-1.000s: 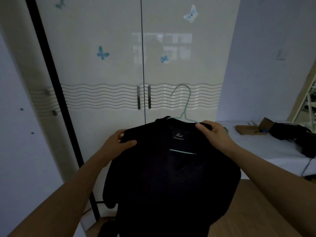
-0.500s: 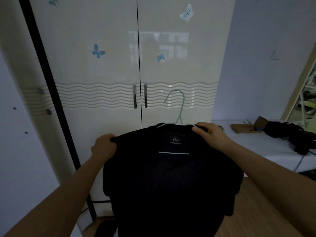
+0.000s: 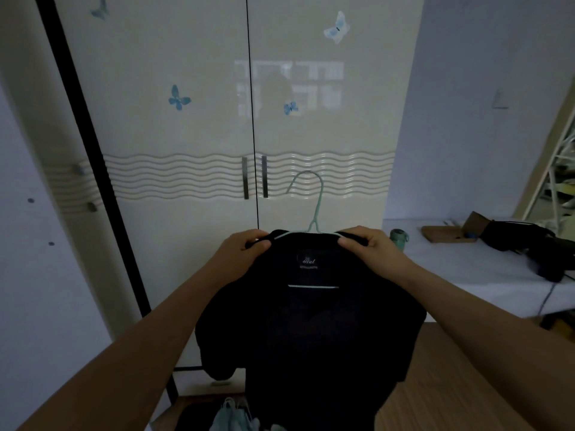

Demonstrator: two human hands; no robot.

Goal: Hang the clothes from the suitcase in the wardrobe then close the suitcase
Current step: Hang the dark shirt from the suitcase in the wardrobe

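A person holds a black shirt (image 3: 311, 331) up in front of a closed white wardrobe (image 3: 217, 135). The shirt sits on a pale green hanger (image 3: 314, 209), and the hook of the hanger stands up above the collar, in front of the right door. The left hand (image 3: 245, 248) grips the shirt at its left shoulder with curled fingers, and the right hand (image 3: 370, 245) pinches the right shoulder together with the hanger wire. Both hands are close to the collar, one on each side. The body of the shirt hangs down between the two forearms.

The two wardrobe doors meet in the middle, and two vertical metal handles (image 3: 255, 177) stand beside the gap. Blue butterfly stickers (image 3: 179, 98) are on the doors. At the right there is a desk (image 3: 466, 265) with a light cover; on it lie a small green cup (image 3: 399, 237), a brown cardboard box (image 3: 454, 233) and a black bag (image 3: 525, 241). At the bottom edge some more light green hangers (image 3: 231, 415) lie on the floor; the suitcase cannot be told clearly there.
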